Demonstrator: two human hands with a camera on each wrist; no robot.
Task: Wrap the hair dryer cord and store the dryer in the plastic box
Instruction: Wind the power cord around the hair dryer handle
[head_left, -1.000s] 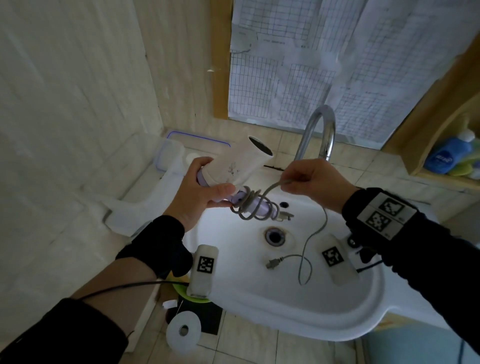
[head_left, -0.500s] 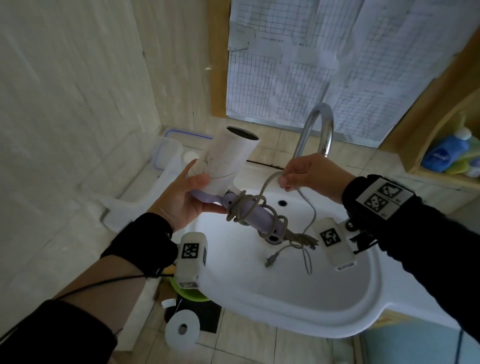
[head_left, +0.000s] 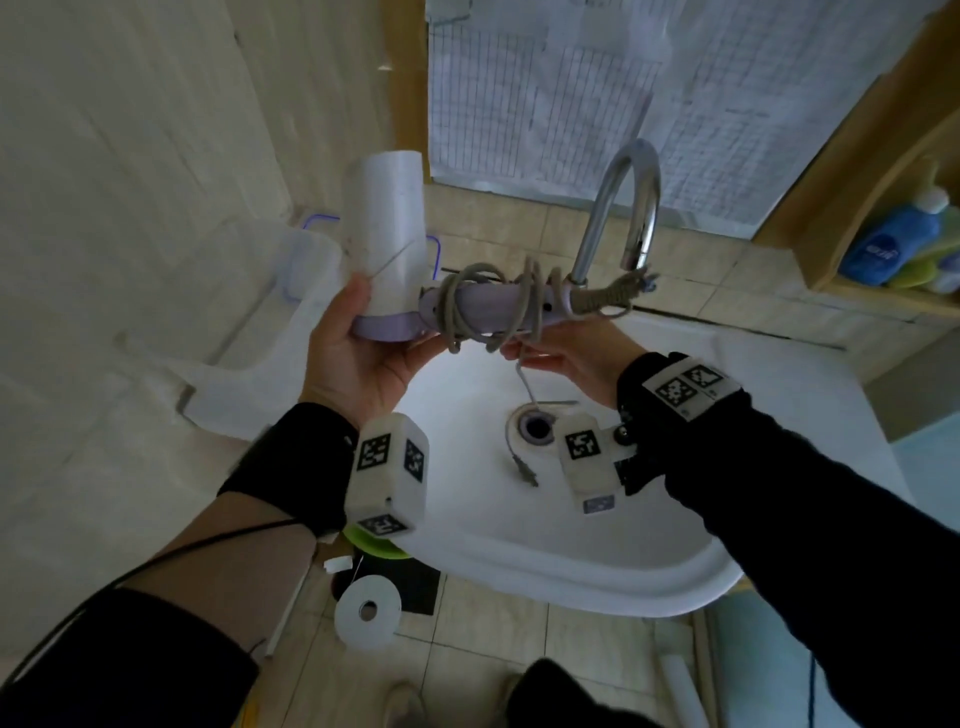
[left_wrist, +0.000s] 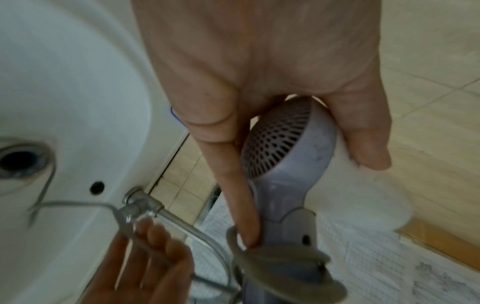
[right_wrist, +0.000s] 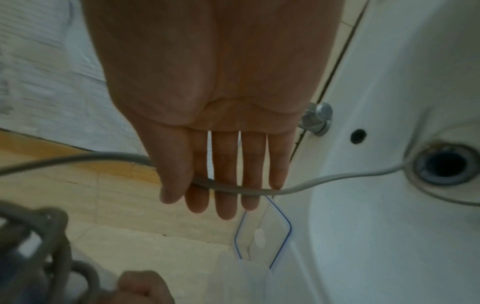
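Observation:
My left hand (head_left: 363, 332) grips the hair dryer (head_left: 384, 244) by its rear end, white barrel pointing up, lilac handle (head_left: 493, 306) lying level to the right. The grey cord (head_left: 462, 312) is coiled in several loops around that handle. My right hand (head_left: 550, 356) is palm-up just under the handle, and in the right wrist view its thumb pinches the cord (right_wrist: 324, 179) against straight fingers. The loose tail hangs down to the plug (head_left: 525, 470) over the basin. The clear plastic box (head_left: 306, 260) with a blue rim stands behind the dryer on the left ledge.
The white sink (head_left: 571, 566) lies below both hands, its drain (head_left: 535, 427) under the cord. The chrome faucet (head_left: 626, 208) arches right behind the handle's end. A shelf at the right holds a blue bottle (head_left: 888, 244). A paper roll (head_left: 367, 612) lies on the floor.
The dryer has turned so the barrel points up and the handle lies level. My right hand went from above the handle to beneath it with the cord; the hanging tail is shorter.

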